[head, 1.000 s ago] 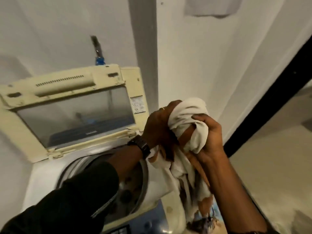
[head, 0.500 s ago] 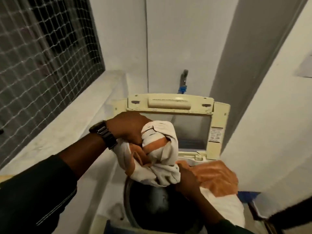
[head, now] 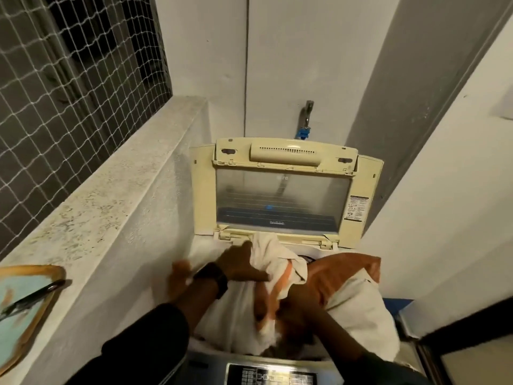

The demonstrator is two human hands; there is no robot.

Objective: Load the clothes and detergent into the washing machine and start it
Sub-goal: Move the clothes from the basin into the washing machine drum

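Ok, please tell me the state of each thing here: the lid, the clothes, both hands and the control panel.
lid: open, standing upright.
clothes: bundled over the machine's top opening, part draped to the right.
left hand: grips the clothes from above.
right hand: buried in the clothes, grip unclear.
control panel: too blurred to tell.

Home laundry nook, top-loading washing machine with lid raised, wall tap behind, netted window, concrete ledge
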